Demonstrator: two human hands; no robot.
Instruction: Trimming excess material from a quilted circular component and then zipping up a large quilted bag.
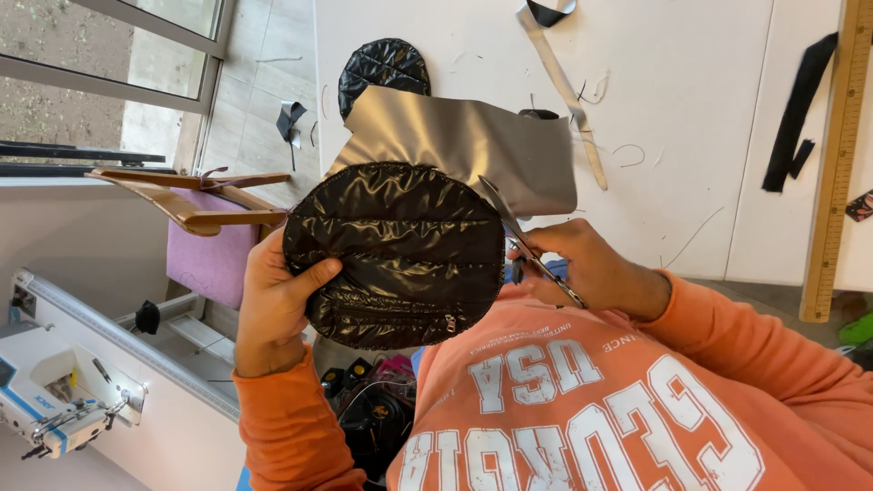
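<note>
My left hand (273, 305) grips the left edge of a round, black quilted shiny fabric piece (396, 255) with a zipper along its lower part, held up in front of my chest. My right hand (582, 264) holds a pair of scissors (532, 255) whose blades meet the piece's right edge. A sheet of grey-silver fabric (464, 141) lies on the white table (691, 109) just behind the piece. I wear an orange sweatshirt with white lettering.
A second black quilted round piece (384, 68) lies at the table's far edge. A grey strip (564, 82), black strips (796, 114) and a wooden ruler (837, 164) lie on the table. A wooden chair with pink cushion (205, 236) and a sewing machine (55, 400) stand left.
</note>
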